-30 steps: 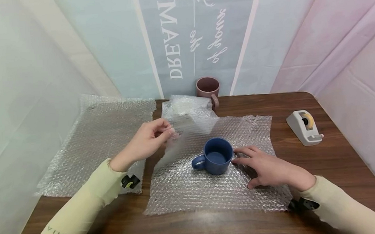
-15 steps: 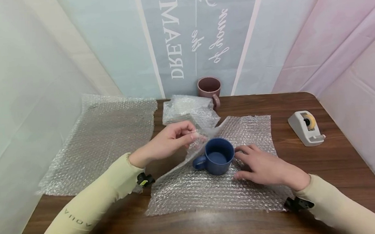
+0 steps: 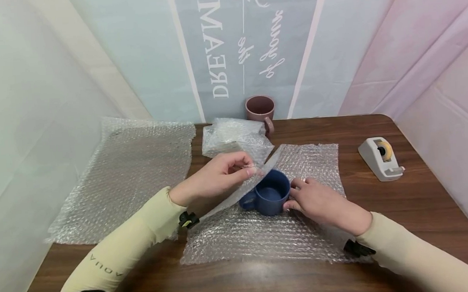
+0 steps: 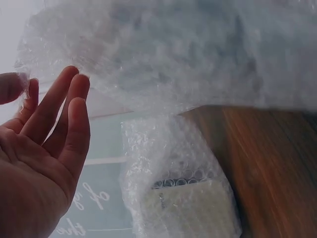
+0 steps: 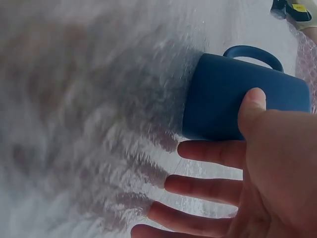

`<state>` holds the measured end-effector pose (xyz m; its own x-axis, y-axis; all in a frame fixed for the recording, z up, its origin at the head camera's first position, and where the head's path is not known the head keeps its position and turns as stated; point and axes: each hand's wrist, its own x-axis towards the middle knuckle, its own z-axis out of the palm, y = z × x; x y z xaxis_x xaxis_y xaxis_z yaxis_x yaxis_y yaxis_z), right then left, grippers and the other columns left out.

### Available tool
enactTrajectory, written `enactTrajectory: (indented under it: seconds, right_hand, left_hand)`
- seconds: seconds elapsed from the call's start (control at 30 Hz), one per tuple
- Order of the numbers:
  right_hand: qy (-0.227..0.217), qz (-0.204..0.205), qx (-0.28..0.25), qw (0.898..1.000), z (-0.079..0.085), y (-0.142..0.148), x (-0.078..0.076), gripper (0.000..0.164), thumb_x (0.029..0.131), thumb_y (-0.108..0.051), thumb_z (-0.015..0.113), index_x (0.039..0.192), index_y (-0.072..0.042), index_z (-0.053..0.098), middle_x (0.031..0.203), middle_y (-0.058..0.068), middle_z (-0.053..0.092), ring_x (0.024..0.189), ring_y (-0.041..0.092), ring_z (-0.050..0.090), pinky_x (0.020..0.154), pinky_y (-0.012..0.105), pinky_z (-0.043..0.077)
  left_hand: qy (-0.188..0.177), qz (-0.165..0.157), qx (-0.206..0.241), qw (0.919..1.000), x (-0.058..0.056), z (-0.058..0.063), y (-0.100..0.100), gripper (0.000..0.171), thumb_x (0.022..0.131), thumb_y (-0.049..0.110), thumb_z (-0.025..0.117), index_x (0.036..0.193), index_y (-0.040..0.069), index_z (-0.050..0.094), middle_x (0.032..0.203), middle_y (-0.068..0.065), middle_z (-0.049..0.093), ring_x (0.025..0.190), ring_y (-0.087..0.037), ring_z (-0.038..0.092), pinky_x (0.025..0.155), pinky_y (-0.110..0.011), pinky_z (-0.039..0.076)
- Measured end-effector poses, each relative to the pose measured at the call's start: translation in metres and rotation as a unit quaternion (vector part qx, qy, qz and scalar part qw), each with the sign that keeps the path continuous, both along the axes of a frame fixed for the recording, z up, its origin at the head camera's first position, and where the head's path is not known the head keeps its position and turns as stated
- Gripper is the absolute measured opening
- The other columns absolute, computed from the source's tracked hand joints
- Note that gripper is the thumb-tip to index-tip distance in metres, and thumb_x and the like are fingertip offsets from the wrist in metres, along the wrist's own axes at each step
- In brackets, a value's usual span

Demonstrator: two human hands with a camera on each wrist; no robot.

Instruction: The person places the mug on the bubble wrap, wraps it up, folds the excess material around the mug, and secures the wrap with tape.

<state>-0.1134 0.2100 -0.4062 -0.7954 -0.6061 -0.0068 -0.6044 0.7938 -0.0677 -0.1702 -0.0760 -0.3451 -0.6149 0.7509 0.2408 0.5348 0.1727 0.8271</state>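
Observation:
A blue mug (image 3: 270, 203) stands upright on a sheet of bubble wrap (image 3: 239, 242), its handle pointing left in the head view. My left hand (image 3: 217, 175) pinches the sheet's far left corner between thumb and index finger. The lifted edge slants over the mug's left rim, hiding part of it. On the mug's right side, my right hand (image 3: 320, 199) touches the wall. In the right wrist view, the thumb rests against the mug (image 5: 223, 99) and the other fingers extend fairly straight along the wrap.
Another bubble wrap sheet (image 3: 140, 168) lies at the left. Behind my left hand sits a bubble-wrapped bundle (image 3: 233, 135), next to a mauve mug (image 3: 260, 109). A white tape dispenser (image 3: 379, 160) stands at the right of the wooden table (image 3: 324, 280).
My left hand has moved right, pulling the bubble wrap corner up and over toward the blue mug. My right hand has shifted slightly left, its thumb coming to the mug's side.

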Motion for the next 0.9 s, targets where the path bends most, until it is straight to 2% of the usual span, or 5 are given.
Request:
enactTrajectory:
  seconds: [0.17, 0.33, 0.63, 0.73, 0.9]
  right_hand:
    - [0.045, 0.016, -0.011, 0.999, -0.002, -0.002, -0.003, 0.030, 0.096, -0.046, 0.059, 0.089, -0.017, 0.065, 0.081, -0.001, 0.050, 0.062, 0.019, 0.050, 0.055, 0.040, 0.047]
    - [0.061, 0.014, -0.010, 0.998, -0.003, -0.004, -0.002, 0.031, 0.095, -0.045, 0.063, 0.089, -0.015, 0.066, 0.081, 0.000, 0.052, 0.063, 0.020, 0.053, 0.055, 0.041, 0.048]
    - [0.046, 0.015, 0.005, 0.999, 0.000, -0.003, -0.001, 0.028, 0.095, -0.041, 0.066, 0.084, -0.015, 0.063, 0.083, 0.001, 0.053, 0.064, 0.017, 0.050, 0.055, 0.037, 0.047]
    - [0.020, 0.033, -0.008, 0.999, 0.003, 0.003, -0.001, 0.021, 0.096, -0.036, 0.066, 0.090, -0.016, 0.064, 0.090, 0.000, 0.057, 0.071, 0.017, 0.056, 0.062, 0.039, 0.050]
    - [-0.014, 0.061, -0.042, 0.997, 0.010, 0.020, 0.004, 0.014, 0.095, -0.020, 0.070, 0.107, -0.013, 0.068, 0.106, 0.001, 0.063, 0.092, 0.020, 0.064, 0.077, 0.042, 0.054]
  left_hand:
    - [0.022, 0.003, -0.009, 0.9997, 0.002, -0.001, 0.007, 0.007, 0.102, 0.016, 0.059, 0.098, 0.012, 0.064, 0.098, 0.003, 0.070, 0.088, -0.007, 0.065, 0.075, -0.028, 0.051]
    - [0.052, -0.008, -0.068, 0.9963, 0.008, -0.007, 0.020, 0.010, 0.104, 0.018, 0.054, 0.103, 0.013, 0.063, 0.088, 0.003, 0.072, 0.060, -0.005, 0.052, 0.061, -0.026, 0.045]
    - [0.113, -0.075, -0.137, 0.9813, 0.006, -0.011, 0.018, 0.019, 0.106, 0.015, 0.045, 0.113, 0.015, 0.062, 0.105, 0.003, 0.070, 0.080, -0.005, 0.058, 0.077, -0.023, 0.048]
    - [0.158, -0.119, -0.155, 0.9679, 0.002, -0.010, 0.012, 0.032, 0.096, 0.002, 0.047, 0.122, 0.011, 0.063, 0.124, 0.002, 0.066, 0.106, -0.004, 0.058, 0.095, -0.023, 0.044]
    - [0.280, -0.149, -0.204, 0.9263, -0.002, -0.011, 0.004, 0.030, 0.101, 0.010, 0.050, 0.124, 0.015, 0.069, 0.137, 0.002, 0.061, 0.136, -0.010, 0.045, 0.119, -0.039, 0.019]
